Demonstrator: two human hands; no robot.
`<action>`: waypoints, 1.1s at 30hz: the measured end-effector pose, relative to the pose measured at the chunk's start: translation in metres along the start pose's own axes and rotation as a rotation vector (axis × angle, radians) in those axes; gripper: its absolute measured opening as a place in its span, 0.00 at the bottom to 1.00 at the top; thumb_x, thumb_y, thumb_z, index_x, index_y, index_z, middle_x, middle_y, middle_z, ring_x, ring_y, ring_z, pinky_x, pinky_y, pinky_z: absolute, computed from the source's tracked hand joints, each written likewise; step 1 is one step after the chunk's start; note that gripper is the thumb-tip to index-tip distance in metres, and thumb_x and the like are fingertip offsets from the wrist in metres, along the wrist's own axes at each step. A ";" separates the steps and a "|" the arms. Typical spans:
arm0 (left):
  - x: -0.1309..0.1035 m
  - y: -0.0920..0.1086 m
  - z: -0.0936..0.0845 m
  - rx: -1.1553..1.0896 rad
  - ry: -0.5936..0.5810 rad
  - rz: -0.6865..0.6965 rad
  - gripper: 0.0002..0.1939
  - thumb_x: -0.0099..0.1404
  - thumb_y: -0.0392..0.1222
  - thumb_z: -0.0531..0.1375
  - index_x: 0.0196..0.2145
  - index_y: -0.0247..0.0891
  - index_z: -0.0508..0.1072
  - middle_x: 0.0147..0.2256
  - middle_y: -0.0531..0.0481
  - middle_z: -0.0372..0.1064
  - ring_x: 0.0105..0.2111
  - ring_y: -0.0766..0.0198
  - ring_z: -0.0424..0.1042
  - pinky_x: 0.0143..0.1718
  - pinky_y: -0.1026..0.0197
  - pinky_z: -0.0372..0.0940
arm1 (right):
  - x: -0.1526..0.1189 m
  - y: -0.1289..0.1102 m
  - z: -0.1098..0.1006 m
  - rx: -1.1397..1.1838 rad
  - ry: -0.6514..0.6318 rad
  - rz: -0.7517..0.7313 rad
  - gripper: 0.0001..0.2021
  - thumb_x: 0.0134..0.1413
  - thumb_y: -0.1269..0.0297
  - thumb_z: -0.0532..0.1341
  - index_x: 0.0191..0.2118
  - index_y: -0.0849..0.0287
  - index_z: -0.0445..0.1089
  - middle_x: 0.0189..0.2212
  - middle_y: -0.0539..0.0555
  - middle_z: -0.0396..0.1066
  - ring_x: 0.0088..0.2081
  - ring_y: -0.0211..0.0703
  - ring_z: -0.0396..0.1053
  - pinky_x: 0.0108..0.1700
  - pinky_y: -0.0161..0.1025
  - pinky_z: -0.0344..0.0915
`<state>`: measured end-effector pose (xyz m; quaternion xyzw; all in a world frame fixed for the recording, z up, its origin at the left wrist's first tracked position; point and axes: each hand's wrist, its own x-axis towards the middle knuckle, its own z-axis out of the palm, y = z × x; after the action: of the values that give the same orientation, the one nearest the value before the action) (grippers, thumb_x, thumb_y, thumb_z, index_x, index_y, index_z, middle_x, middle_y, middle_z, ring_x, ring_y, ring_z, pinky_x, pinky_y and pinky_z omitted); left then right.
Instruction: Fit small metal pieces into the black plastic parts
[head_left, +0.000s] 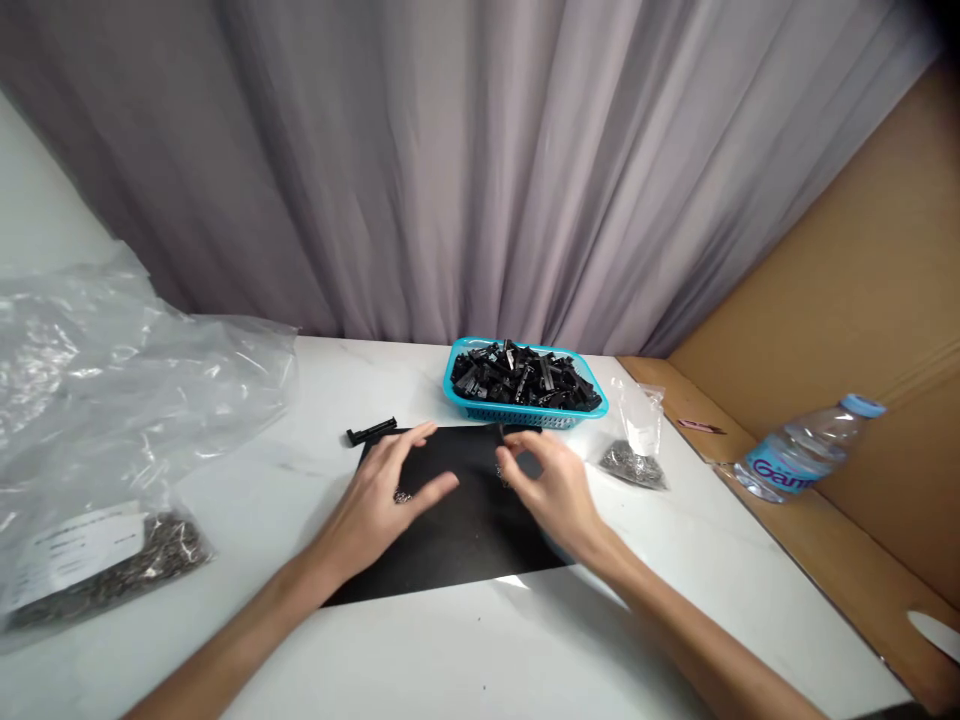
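Note:
My left hand (382, 490) hovers over the left side of a black mat (465, 540), its thumb and fingers spread with nothing between them. A small heap of shiny metal bits (403, 496) shows beside its palm. Over the mat's right side, my right hand (547, 480) has thumb and fingers pinched together. A small dark piece (498, 432) pokes out at its fingertips, mostly hidden and against the black mat. More tiny metal bits (501, 474) show near the right thumb. One long black plastic part (371, 432) lies just off the mat's upper left corner.
Behind the mat stands a blue basket (536, 412) full of black plastic parts. A small clear bag (634, 460) of metal pieces lies to its right. Large plastic bags (150, 400) cover the left side. A water bottle (806, 450) leans on cardboard at right.

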<state>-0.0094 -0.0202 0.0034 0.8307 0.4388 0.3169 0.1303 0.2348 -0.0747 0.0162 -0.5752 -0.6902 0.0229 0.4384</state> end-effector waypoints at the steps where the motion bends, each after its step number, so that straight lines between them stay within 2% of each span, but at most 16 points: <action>1: 0.006 -0.010 -0.003 0.054 0.039 -0.028 0.27 0.72 0.59 0.55 0.63 0.46 0.65 0.59 0.45 0.70 0.59 0.49 0.68 0.61 0.44 0.64 | 0.013 0.006 -0.005 -0.141 0.081 -0.060 0.09 0.68 0.61 0.59 0.44 0.57 0.76 0.35 0.54 0.79 0.38 0.49 0.72 0.41 0.44 0.66; 4: 0.020 -0.042 -0.010 0.256 0.164 0.026 0.23 0.74 0.53 0.50 0.58 0.38 0.70 0.56 0.38 0.73 0.57 0.44 0.69 0.59 0.41 0.63 | 0.055 0.023 -0.019 -0.442 0.182 -0.162 0.14 0.72 0.60 0.56 0.49 0.59 0.76 0.38 0.58 0.78 0.41 0.51 0.71 0.42 0.44 0.66; 6: 0.025 -0.058 -0.012 0.354 0.170 0.046 0.22 0.74 0.49 0.49 0.57 0.37 0.70 0.55 0.36 0.74 0.55 0.43 0.70 0.57 0.41 0.63 | 0.074 0.027 -0.024 -0.533 0.216 -0.154 0.16 0.72 0.56 0.56 0.53 0.60 0.75 0.44 0.63 0.76 0.44 0.55 0.70 0.41 0.45 0.66; 9: 0.025 -0.069 -0.013 0.414 0.139 0.063 0.20 0.74 0.47 0.49 0.54 0.39 0.73 0.51 0.36 0.77 0.51 0.43 0.73 0.53 0.42 0.64 | 0.073 0.025 -0.021 -0.496 0.203 -0.165 0.17 0.73 0.56 0.53 0.55 0.60 0.72 0.49 0.65 0.72 0.48 0.56 0.68 0.44 0.47 0.67; 11: 0.024 -0.067 -0.015 0.407 0.137 0.073 0.18 0.73 0.47 0.50 0.51 0.41 0.75 0.48 0.37 0.78 0.47 0.43 0.75 0.51 0.42 0.64 | 0.054 0.021 -0.015 -0.389 0.081 -0.226 0.15 0.75 0.60 0.51 0.50 0.58 0.73 0.45 0.62 0.73 0.46 0.52 0.68 0.45 0.46 0.67; 14: 0.023 -0.061 -0.018 0.355 0.142 0.077 0.15 0.72 0.47 0.52 0.45 0.42 0.76 0.44 0.39 0.79 0.43 0.44 0.75 0.49 0.43 0.64 | 0.018 0.021 -0.005 -0.277 -0.135 -0.256 0.13 0.74 0.64 0.52 0.44 0.57 0.74 0.42 0.59 0.72 0.42 0.48 0.69 0.42 0.43 0.68; 17: 0.024 -0.052 -0.020 0.325 0.136 0.068 0.14 0.72 0.47 0.52 0.45 0.42 0.75 0.41 0.41 0.79 0.41 0.46 0.74 0.48 0.45 0.64 | -0.003 0.029 -0.002 -0.260 -0.197 -0.188 0.11 0.72 0.66 0.55 0.45 0.58 0.75 0.43 0.59 0.72 0.41 0.48 0.71 0.41 0.43 0.69; 20: 0.024 -0.041 -0.020 0.274 0.151 0.040 0.16 0.73 0.49 0.52 0.50 0.41 0.75 0.41 0.42 0.77 0.38 0.49 0.74 0.47 0.47 0.64 | -0.006 0.037 -0.005 -0.260 -0.241 -0.134 0.11 0.71 0.67 0.56 0.48 0.59 0.76 0.44 0.59 0.73 0.43 0.49 0.72 0.42 0.44 0.70; 24: 0.025 -0.029 -0.015 0.091 0.164 -0.054 0.19 0.72 0.53 0.53 0.51 0.41 0.75 0.42 0.45 0.74 0.38 0.54 0.74 0.48 0.51 0.67 | -0.004 0.035 -0.009 -0.247 -0.277 -0.141 0.13 0.72 0.65 0.55 0.51 0.59 0.76 0.45 0.59 0.73 0.44 0.49 0.73 0.44 0.45 0.71; 28: 0.024 -0.022 -0.009 -0.118 0.151 -0.141 0.21 0.71 0.58 0.54 0.46 0.40 0.74 0.44 0.45 0.72 0.37 0.57 0.73 0.47 0.53 0.69 | -0.007 0.033 -0.009 -0.333 -0.326 -0.159 0.15 0.72 0.65 0.54 0.52 0.60 0.77 0.46 0.61 0.73 0.44 0.52 0.71 0.44 0.48 0.71; 33: 0.022 -0.008 -0.012 -0.353 0.121 -0.194 0.18 0.69 0.60 0.59 0.41 0.41 0.70 0.42 0.48 0.74 0.41 0.57 0.75 0.50 0.54 0.69 | -0.011 0.044 -0.010 -0.337 -0.415 -0.189 0.16 0.70 0.71 0.52 0.52 0.61 0.76 0.48 0.61 0.72 0.44 0.51 0.70 0.47 0.50 0.71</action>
<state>-0.0131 0.0016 0.0170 0.7283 0.4612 0.4242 0.2773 0.2752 -0.0733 -0.0077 -0.5561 -0.8099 -0.0158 0.1860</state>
